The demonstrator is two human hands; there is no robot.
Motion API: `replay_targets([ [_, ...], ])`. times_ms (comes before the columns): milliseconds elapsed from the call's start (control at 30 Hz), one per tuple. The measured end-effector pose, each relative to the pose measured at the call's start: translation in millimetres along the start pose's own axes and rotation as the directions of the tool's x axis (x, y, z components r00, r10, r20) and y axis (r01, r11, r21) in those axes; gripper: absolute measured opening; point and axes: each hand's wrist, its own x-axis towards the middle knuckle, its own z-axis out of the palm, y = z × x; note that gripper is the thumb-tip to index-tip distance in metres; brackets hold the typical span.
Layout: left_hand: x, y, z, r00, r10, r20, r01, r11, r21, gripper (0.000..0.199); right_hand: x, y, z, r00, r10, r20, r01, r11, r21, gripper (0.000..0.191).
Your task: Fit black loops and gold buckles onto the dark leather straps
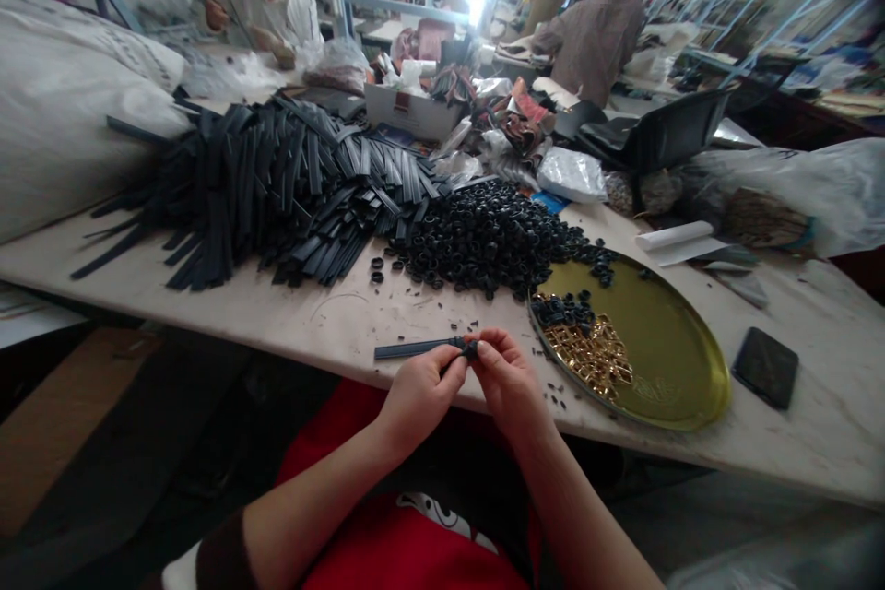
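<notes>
Close to the table's front edge, my left hand (425, 392) is closed on a dark strap (407, 350), whose flat length sticks out to the left. My right hand (508, 378) pinches at the strap's other end, touching my left fingertips. Something small and dark sits between the fingers there; its shape is mostly hidden. Beyond my hands lies a heap of small black loops (484, 235). To the right, a round gold-coloured tray (681, 341) holds gold metal buckles (595, 355) and some black loops (563, 309).
A big pile of black straps (277, 175) covers the table's left side, beside a large white sack (69, 111). A phone (765, 367) lies right of the tray. Behind are a white box (407, 111), plastic bags and scraps. Other people work in the background.
</notes>
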Motion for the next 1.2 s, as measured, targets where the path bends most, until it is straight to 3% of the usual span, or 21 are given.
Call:
replay_targets([
  [133, 0, -3, 4.8, 0.999, -0.007, -0.048, 0.005, 0.999, -0.044, 0.026, 0, 3, 9, 0.991, 0.129, -0.032, -0.121, 0.975, 0.186, 0.032],
  [300, 0, -12, 4.8, 0.999, -0.045, -0.021, 0.044, 0.998, -0.036, 0.018, -2, 13, 7, 0.987, 0.109, -0.122, -0.099, 0.991, 0.086, 0.029],
  [400, 1, -16, 3.2, 0.998, -0.064, 0.001, 0.064, 0.997, -0.048, 0.027, -2, 17, 4, 0.981, 0.072, -0.182, -0.076, 0.997, -0.011, 0.028],
  [533, 4, -18, -1.2, 0.997, -0.073, -0.007, 0.072, 0.992, -0.107, 0.027, -2, 21, 6, 0.99, 0.076, -0.119, -0.083, 0.995, -0.052, 0.026],
  [700, 7, -22, -9.4, 0.987, -0.135, 0.086, 0.15, 0.966, -0.209, 0.025, -2, 17, 5, 0.992, 0.052, -0.113, -0.051, 0.999, 0.011, 0.028],
  [867, 4, -21, -17.3, 0.985, -0.169, 0.035, 0.172, 0.98, -0.096, 0.025, -6, 11, 3, 0.984, 0.176, 0.009, -0.175, 0.982, -0.074, 0.025],
  [1033, -2, -15, -25.2, 0.985, -0.169, 0.033, 0.16, 0.969, 0.186, 0.027, -10, 8, -3, 0.866, 0.435, 0.248, -0.438, 0.898, -0.044, 0.027],
  [1133, -7, -12, -26.8, 0.986, -0.163, 0.036, 0.151, 0.961, 0.23, 0.027, -16, 7, -6, 0.832, 0.469, 0.296, -0.487, 0.873, -0.014, 0.026],
  [1200, -10, -10, -27.2, 0.987, -0.149, 0.053, 0.136, 0.971, 0.194, 0.025, -20, 7, -7, 0.833, 0.462, 0.304, -0.482, 0.876, -0.013, 0.024],
])
